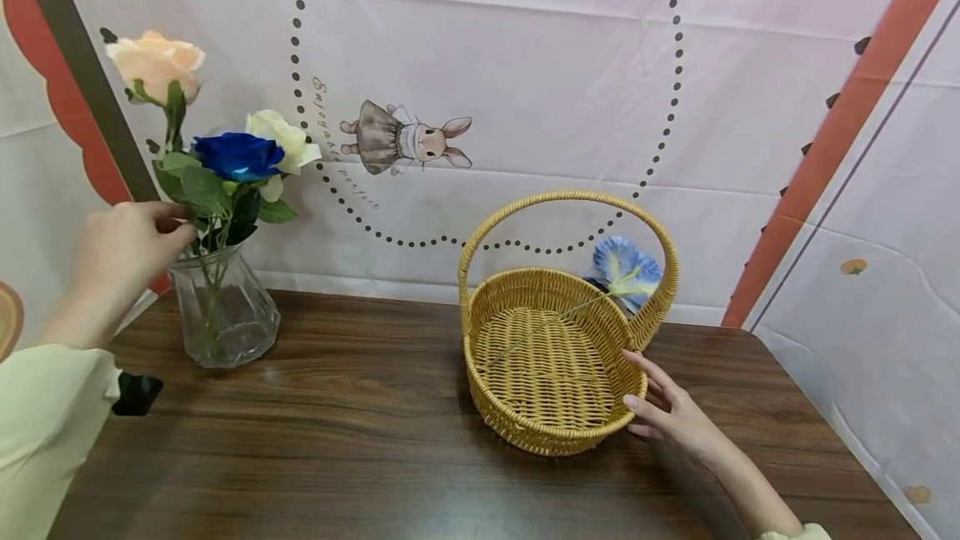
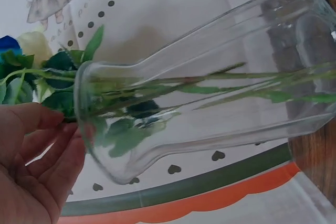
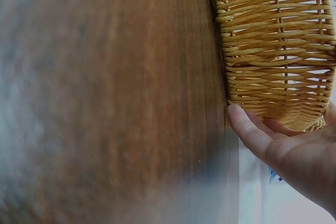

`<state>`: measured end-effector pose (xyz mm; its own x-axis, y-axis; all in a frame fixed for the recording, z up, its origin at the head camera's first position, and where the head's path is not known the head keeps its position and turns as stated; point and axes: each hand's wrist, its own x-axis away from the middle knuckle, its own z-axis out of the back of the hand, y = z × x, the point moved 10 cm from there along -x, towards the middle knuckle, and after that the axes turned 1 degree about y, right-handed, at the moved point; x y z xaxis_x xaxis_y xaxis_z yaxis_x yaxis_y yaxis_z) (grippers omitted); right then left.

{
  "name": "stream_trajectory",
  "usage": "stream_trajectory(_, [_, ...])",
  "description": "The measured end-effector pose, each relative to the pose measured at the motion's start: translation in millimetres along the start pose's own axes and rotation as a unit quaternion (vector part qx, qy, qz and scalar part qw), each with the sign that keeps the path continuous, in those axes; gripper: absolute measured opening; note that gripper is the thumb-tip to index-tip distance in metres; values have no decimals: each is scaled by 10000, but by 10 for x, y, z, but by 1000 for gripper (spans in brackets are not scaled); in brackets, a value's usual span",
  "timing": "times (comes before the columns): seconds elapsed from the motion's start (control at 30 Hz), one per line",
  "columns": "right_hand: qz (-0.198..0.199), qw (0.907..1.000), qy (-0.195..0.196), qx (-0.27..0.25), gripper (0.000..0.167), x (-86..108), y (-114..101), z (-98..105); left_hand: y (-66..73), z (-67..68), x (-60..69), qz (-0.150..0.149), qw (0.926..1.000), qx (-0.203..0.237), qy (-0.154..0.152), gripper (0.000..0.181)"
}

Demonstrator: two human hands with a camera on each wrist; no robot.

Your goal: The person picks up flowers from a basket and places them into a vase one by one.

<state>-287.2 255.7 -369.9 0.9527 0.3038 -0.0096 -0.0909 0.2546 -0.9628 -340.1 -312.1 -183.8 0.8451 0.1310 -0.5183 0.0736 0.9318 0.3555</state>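
At the mouth of a clear glass vase (image 1: 228, 315), my left hand (image 1: 131, 248) pinches a flower stem among the leaves; which bloom it belongs to is hard to tell. A peach rose (image 1: 156, 65), a blue rose (image 1: 238, 157) and a cream-white flower (image 1: 281, 140) rise above the vase. Stems (image 2: 210, 80) run down inside the glass. My right hand (image 1: 678, 419) holds the right side of a yellow wicker basket (image 1: 525, 432), fingertips at the rim and others against the outer wall. A light-blue flower (image 1: 628, 272) leans over the basket's back right rim, its thin stem crossing the inside.
Both vase and basket stand on a dark wooden table (image 1: 337, 440). Behind it hangs a pale cloth backdrop (image 1: 525, 107) with a printed rabbit and dotted lines. The basket's tall arched handle (image 1: 566, 197) stands upright. A small black object (image 1: 137, 394) sits at my left cuff.
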Motion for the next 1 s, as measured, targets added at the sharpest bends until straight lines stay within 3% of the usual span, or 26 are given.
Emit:
stream_trajectory(0.17, [-10,10000,-36,-13,59,-1,14,-12,-32,-49,29,-79,9999,107,1,38])
stream_trajectory(0.4, [9,10000,6,32,60,-1,-9,4,-68,-5,67,137,9998,129,79,43])
stream_trajectory(0.6, [25,10000,-28,13,59,-4,-6,2,-39,-10,68,26,9999,93,98,41])
stream_trajectory(0.83, [-23,10000,-42,-5,60,-1,2,-13,33,61,35,-118,9991,15,411,34])
stream_trajectory(0.9, [-36,10000,-34,-11,60,0,3,-11,45,65,12,-90,9992,-68,382,32])
stream_trajectory(1.0, [-40,10000,-11,-3,60,2,4,-2,61,17,-38,-56,9998,-149,106,32])
